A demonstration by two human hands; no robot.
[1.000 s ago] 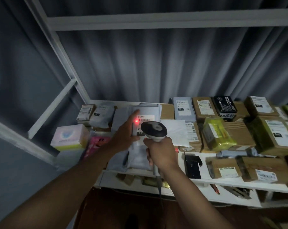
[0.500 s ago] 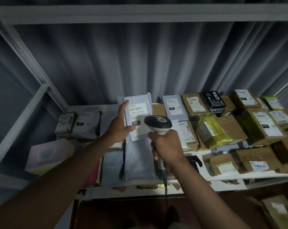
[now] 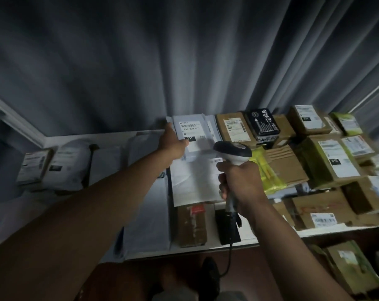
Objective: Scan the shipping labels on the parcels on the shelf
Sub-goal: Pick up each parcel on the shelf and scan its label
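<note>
Shelf: white shelf (image 3: 310, 232), parcels crowded from 9 to 3 o'clock; dim light.
Room: grey pleated curtain (image 3: 140, 68) behind the shelf, filling 10 to 2 o'clock; white frame bars at both edges.
Grey mailer (image 3: 191, 135): at 12 o'clock of centre, leaning at the back of the shelf; white shipping label (image 3: 190, 130) with a barcode, "231 239 K01" and a black tag "231".
Left hand (image 3: 172, 144): grips the mailer's left edge, thumb along its side.
Right hand (image 3: 238, 183): fingers wrapped round the handle of the scanner (image 3: 233, 152); its dark head sits just right of the mailer, cord hanging toward 6 o'clock.
Black box (image 3: 262, 124): at 1 o'clock, white characters, too small to read.
Cardboard boxes (image 3: 327, 161): stacked at 2 to 3 o'clock, white labels, print blurred.
Yellow bag (image 3: 269, 170): just right of the scanner, partly behind the right hand.
White pouches (image 3: 69, 164): at 9 o'clock, labels unreadable.
Obstruction: both forearms cover the shelf's front middle.
</note>
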